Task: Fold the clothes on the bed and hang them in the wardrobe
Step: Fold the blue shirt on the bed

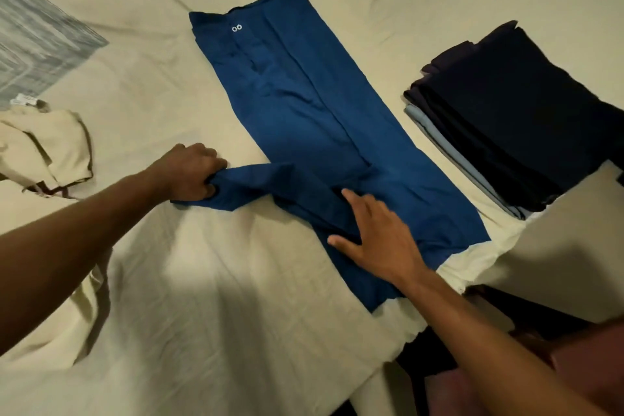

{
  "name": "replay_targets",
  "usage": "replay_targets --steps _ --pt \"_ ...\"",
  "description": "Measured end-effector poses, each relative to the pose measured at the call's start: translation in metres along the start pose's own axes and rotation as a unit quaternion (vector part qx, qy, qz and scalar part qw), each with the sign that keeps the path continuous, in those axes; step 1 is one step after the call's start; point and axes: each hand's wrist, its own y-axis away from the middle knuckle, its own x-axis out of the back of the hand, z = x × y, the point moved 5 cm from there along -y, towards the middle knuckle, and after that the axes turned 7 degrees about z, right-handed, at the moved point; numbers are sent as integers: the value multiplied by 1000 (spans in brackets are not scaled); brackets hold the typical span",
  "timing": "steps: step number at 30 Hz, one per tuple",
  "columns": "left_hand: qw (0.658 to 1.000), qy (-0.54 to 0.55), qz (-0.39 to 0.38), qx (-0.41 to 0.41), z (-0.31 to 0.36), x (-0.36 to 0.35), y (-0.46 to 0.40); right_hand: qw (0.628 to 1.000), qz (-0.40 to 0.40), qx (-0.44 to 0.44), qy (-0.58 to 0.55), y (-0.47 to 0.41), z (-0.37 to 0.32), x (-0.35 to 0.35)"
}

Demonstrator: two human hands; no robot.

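At the far left edge, a grey-and-white patterned pillow (pixel 37 44) is seen lying on the cream bed sheet (pixel 209 280). Just near of it, a crumpled cream garment (pixel 44 152) with dark trim and a small white label is noted, lying loose and unfolded at the left edge. The left hand (pixel 192 172) is extended over the sheet from the near left; its fingers are curled round the end of a sleeve (pixel 250 186) of the blue shirt (pixel 304 111), which is gripped and drawn out flat to the left. The shirt is laid lengthwise at the middle of the bed, its sides folded inward, its collar end far and its hem near the bed's near edge; two small white buttons (pixel 237 28) are visible close to the collar. The right hand (pixel 378 240) is placed flat on the near part of the shirt, fingers straight and spread, pressing the cloth where the sleeve crosses it; nothing is held. To the right, apart from the shirt, a stack of folded dark clothes (pixel 506 118) is observed on the sheet, with a pale blue layer showing at its bottom edge.
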Motion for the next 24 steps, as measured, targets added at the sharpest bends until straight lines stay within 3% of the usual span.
replay_targets --steps 2,4,7,9,11,13,16,20,24 --pt "985 55 164 1 3 22 15 999 -33 -14 15 16 7 -11" --pt "939 95 330 18 5 53 38 999 -18 -43 0 24 13 -13" --pt "909 50 409 71 10 60 73 997 11 -70 -10 32 18 -12" --pt "931 15 340 131 3 25 88 998 19 -62 5 37 17 -10" --pt "962 30 199 184 -4 -21 99 998 55 -26 27 43 13 -6" --pt "951 121 110 263 -11 -50 109 994 95 9 58 48 11 -5" --pt "856 299 143 397 -14 -54 112 987 129 42 84 55 11 -5" --pt "755 390 137 509 -23 -53 97 986 130 30 102 59 15 -10" --pt "626 543 89 553 -37 -65 86 987 118 21 105 59 19 -17"
